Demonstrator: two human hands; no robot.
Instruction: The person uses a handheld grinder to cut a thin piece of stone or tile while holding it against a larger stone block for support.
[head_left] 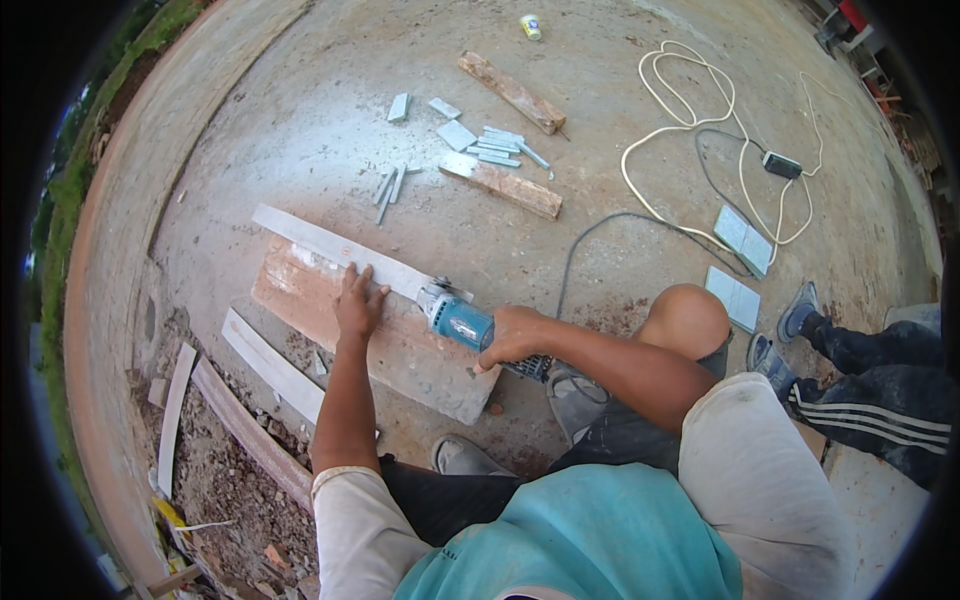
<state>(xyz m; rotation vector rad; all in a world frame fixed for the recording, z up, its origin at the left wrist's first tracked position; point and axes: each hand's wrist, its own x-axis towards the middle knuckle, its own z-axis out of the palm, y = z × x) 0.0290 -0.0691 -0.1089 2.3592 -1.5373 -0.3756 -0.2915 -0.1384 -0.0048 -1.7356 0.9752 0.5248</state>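
My right hand [513, 336] is wrapped round the body of a teal angle grinder [462, 322]. The grinder's head meets the right end of a long pale tile strip [310, 240]. With fingers spread, my left hand [358, 302] presses on the strip's near edge, left of the grinder. Beneath the strip lies a broad, dusty reddish slab [400, 362], which sticks out toward me. The grinder's disc is mostly hidden by its head and guard.
Cut tile pieces [457, 135] and two wooden blocks [510, 92] lie beyond the slab. A dark cord [570, 250] runs right toward a cream extension cable [628, 165] and stacked tiles [733, 298]. Another person's legs [860, 400] are at right. More strips [270, 362] and rubble [235, 480] lie left.
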